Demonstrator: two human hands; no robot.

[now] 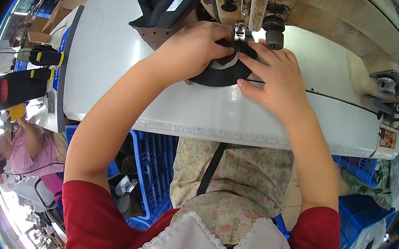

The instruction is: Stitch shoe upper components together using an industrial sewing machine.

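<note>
Under the presser foot [240, 33] of a sewing machine lies a black curved piece [223, 76] with a pale inner edge, shaped like a cap brim. My left hand [196, 47] bends over its left side, thumb and fingers closed on the dark material close to the foot. Spread flat, the fingers of my right hand [275, 76] press on the piece's right edge. Left of the foot, a bulky black folded part [166, 6] with a white label joins brown perforated material [153, 35], partly hidden behind my left hand.
The white machine table [112, 64] has a ruler strip along its front edge. The machine's beige arm [342, 17] spans the upper right. Blue crates [151, 168] stand below the table at left and right. Another person in pink [32, 149] sits at far left.
</note>
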